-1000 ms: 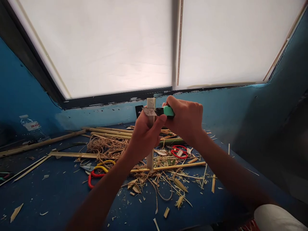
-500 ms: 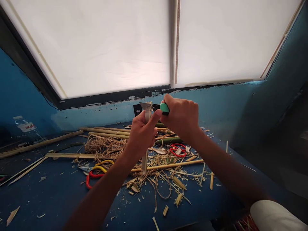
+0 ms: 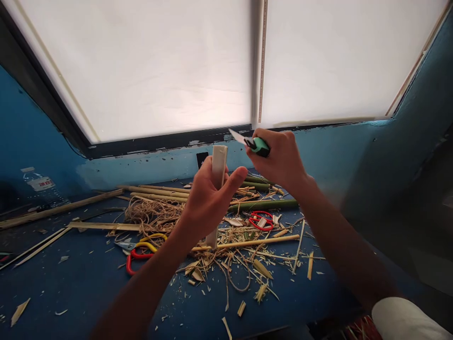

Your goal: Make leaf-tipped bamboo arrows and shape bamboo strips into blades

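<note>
My left hand (image 3: pixel 208 200) is closed around a pale split bamboo strip (image 3: pixel 219 163) held upright, its thumb lifted off to the right. The strip's lower end reaches down over the litter on the table. Up and to the right, my right hand (image 3: pixel 281 156) grips a utility knife (image 3: pixel 261 146) with a green and black handle. Its blade points up and left, apart from the strip's top end. Beneath the hands lie a tangle of twine (image 3: pixel 152 212), bamboo shavings (image 3: pixel 244 236) and a thin bamboo stick (image 3: pixel 262 242).
Scissors with red and yellow handles (image 3: pixel 139 255) lie left of my forearm; another red-handled pair (image 3: pixel 261 220) lies among the shavings. Green bamboo pieces (image 3: pixel 265 205) and long strips (image 3: pixel 159 193) lie behind. A plastic bottle (image 3: pixel 42 184) stands far left, below a bright window (image 3: pixel 159 71).
The knife blade has left the top of the bamboo strip. My right hand has moved up and right with it, and my left thumb has come away from the knife.
</note>
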Available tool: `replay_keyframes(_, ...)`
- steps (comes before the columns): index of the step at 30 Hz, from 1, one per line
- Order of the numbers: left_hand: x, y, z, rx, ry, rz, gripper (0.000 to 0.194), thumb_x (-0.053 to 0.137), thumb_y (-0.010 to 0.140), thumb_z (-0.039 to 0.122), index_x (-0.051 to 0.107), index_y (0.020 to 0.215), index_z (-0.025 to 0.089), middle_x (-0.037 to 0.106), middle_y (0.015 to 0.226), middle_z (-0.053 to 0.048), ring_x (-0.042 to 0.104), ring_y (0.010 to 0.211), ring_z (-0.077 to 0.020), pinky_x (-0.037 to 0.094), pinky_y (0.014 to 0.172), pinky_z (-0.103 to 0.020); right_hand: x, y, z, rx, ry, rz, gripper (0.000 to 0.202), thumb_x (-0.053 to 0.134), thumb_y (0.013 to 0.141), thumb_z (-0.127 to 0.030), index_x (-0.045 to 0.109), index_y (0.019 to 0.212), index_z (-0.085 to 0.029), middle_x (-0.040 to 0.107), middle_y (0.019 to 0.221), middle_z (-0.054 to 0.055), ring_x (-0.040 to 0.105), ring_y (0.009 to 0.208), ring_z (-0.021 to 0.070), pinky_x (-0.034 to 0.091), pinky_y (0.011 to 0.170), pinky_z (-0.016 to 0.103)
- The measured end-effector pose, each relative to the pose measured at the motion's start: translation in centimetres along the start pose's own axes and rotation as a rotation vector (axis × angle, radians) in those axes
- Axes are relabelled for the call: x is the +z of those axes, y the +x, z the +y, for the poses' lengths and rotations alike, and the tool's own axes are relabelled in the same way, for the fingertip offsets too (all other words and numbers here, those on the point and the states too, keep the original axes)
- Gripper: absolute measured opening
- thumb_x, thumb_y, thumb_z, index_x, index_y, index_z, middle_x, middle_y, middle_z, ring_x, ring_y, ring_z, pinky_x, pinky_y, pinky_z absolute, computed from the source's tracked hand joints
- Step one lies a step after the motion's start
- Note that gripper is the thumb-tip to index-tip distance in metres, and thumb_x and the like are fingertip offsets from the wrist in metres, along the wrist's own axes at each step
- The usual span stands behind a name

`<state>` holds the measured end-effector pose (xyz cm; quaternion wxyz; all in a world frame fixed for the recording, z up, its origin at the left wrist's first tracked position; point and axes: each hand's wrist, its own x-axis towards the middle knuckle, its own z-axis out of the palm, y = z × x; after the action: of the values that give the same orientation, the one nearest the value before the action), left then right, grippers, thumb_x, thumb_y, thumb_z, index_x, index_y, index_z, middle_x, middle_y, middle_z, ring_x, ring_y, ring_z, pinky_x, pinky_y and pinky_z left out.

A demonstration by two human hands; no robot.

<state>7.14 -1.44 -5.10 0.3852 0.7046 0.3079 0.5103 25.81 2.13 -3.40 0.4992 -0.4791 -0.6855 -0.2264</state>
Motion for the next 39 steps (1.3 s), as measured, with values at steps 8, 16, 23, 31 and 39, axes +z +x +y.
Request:
replay_keyframes(8,-0.5,-0.9,1.6,0.088,0.014,0.018,0.031,0.071,0.089,0.048,0.052,0.091,0.023,0.042,0.056,0.008,0.035,0.044,-0.006,0.031,0.041,-0.021,-0.9,-1.0,-2.5,-0.172,0.029,-0.077,0.013,0.06,0.074,-0.033,0.049,0.074,-0.025,0.042,0.056,-0.005,0.028,0.052,0.0119,0.024,0.055,0.028)
replay_keyframes(16,-0.3,-1.6,2.3,0.123,0.194,0.086,0.03,0.068,0.09,0.049,0.056,0.089,0.021,0.044,0.05,0.006,0.037,0.042,-0.0087,0.027,0.038,-0.025,-1.1,-1.5,-3.5,-0.184,0.005,-0.065,0.015,0.053,0.083,-0.037,0.049,0.075,-0.024,0.047,0.057,-0.003,0.036,0.052,0.0126,0.024,0.056,0.029)
replay_keyframes(23,-0.3,-1.4,1.8,0.114,0.195,0.125,0.038,0.067,0.089,0.055,0.05,0.081,0.022,0.04,0.051,0.006,0.036,0.043,-0.0074,0.028,0.039,-0.026,-0.6,-1.9,-4.3,-0.101,-0.112,0.06,0.02,0.052,0.09,-0.04,0.053,0.077,-0.024,0.049,0.055,-0.003,0.043,0.051,0.0125,0.024,0.055,0.029)
replay_keyframes(31,-0.1,-1.1,1.2,0.172,0.201,0.175,0.039,0.065,0.091,0.052,0.047,0.074,0.022,0.038,0.048,0.006,0.036,0.041,-0.0075,0.026,0.037,-0.025,0.1,-2.2,-4.6,-0.092,-0.259,0.157,0.023,0.046,0.096,-0.038,0.055,0.082,-0.023,0.054,0.058,-0.002,0.048,0.052,0.0132,0.019,0.055,0.031)
replay_keyframes(39,-0.2,0.6,-0.7,0.092,0.071,0.178,0.045,0.067,0.089,0.055,0.043,0.07,0.021,0.034,0.047,0.009,0.032,0.037,-0.0053,0.025,0.036,-0.023,1.9,-2.3,-4.4,-0.053,-0.341,0.088,0.018,0.047,0.097,-0.034,0.058,0.091,-0.021,0.06,0.065,0.0,0.05,0.053,0.0143,0.017,0.055,0.032)
